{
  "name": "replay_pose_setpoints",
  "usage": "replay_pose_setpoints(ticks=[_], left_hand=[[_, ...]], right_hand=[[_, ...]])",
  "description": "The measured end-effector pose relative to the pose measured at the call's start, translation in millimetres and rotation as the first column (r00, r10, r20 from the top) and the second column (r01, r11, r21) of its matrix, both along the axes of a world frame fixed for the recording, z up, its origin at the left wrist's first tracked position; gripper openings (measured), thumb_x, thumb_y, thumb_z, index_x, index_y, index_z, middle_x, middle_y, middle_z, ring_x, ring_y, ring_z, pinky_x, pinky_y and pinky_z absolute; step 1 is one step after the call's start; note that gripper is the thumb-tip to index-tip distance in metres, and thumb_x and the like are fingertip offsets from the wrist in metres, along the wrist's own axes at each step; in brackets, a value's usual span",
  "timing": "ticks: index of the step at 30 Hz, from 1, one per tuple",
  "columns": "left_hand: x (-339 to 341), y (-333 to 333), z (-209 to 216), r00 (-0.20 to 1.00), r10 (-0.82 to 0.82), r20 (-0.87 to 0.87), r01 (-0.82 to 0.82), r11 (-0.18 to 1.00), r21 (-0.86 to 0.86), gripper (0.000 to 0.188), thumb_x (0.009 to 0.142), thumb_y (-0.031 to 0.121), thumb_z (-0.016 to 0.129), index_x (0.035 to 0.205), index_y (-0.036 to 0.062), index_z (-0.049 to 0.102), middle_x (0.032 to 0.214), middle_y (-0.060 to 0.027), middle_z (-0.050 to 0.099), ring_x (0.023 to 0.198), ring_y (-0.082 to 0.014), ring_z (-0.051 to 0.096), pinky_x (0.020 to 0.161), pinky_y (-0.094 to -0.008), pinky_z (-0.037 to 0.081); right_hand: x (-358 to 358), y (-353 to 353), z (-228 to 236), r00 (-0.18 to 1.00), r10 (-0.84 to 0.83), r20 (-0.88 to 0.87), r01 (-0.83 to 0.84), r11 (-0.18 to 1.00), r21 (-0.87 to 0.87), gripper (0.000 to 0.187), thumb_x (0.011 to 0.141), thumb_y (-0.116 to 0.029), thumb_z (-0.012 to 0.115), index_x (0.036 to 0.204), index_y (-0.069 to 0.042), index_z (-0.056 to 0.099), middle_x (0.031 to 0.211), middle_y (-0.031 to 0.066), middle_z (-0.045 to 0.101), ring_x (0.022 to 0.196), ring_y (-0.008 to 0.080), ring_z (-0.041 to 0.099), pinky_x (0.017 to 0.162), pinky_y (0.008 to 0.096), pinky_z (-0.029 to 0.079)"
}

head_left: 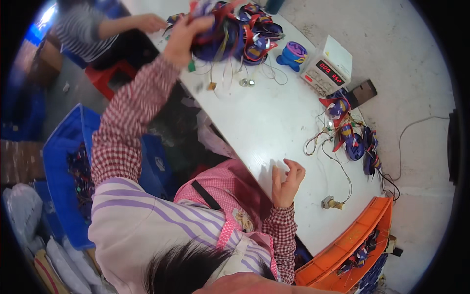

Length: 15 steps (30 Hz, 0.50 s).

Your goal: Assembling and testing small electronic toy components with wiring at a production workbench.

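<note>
My left hand (pixel 188 39) reaches to the far end of the white table and is blurred by motion. Its fingers close on a purple-and-red plastic toy part with wires (pixel 215 36), at the near side of a pile of similar parts (pixel 259 41). My right hand (pixel 288 183) hovers over the table's near edge, thumb and fingers apart and nothing between them. To its right lies a small metal piece with a brass-coloured end (pixel 333 203), joined to a thin cable. Wired purple and red toy parts (pixel 350 132) are grouped along the right side.
A power supply (pixel 327 68) with red digits, a phone (pixel 362 94) and a blue-purple round container (pixel 293 55) stand by the wall. An orange crate (pixel 352 245) and a blue bin (pixel 66 171) hold parts. Across the table's left edge sits another person (pixel 93 34).
</note>
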State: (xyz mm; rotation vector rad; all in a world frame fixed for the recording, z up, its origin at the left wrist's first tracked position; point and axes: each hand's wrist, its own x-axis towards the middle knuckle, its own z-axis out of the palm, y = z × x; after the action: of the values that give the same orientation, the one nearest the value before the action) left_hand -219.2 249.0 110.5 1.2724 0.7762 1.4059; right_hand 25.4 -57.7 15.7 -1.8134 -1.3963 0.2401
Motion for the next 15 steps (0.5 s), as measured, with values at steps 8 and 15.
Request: replay_pose_setpoints(ticks=[8, 15], left_hand=[[42.1, 241.6, -8.2, 0.965, 0.246, -0.09, -0.225, 0.954, 0.197, 0.027, 0.078, 0.017, 0.07, 0.098, -0.0003, 0.064, 0.095, -0.0155, 0.067, 0.083, -0.0202, 0.064, 0.075, -0.0222, 0.048], [74.5, 319.4, -63.6, 0.622, 0.182, -0.761, -0.145, 0.983, 0.117, 0.051, 0.072, 0.036, 0.073, 0.106, 0.0002, 0.063, 0.095, -0.011, 0.065, 0.084, -0.0173, 0.062, 0.072, -0.0257, 0.048]], right_hand=[[8.3, -6.0, -27.8, 0.973, -0.175, 0.151, 0.168, 0.984, 0.057, 0.017, 0.072, -0.005, 0.065, 0.087, -0.003, 0.059, 0.093, 0.0127, 0.051, 0.086, 0.0275, 0.048, 0.078, 0.0365, 0.041], [24.1, -6.6, -34.0, 0.964, -0.2, 0.173, 0.187, 0.978, 0.091, 0.012, 0.074, -0.004, 0.063, 0.085, -0.004, 0.059, 0.09, 0.0094, 0.053, 0.084, 0.025, 0.048, 0.078, 0.0323, 0.041]])
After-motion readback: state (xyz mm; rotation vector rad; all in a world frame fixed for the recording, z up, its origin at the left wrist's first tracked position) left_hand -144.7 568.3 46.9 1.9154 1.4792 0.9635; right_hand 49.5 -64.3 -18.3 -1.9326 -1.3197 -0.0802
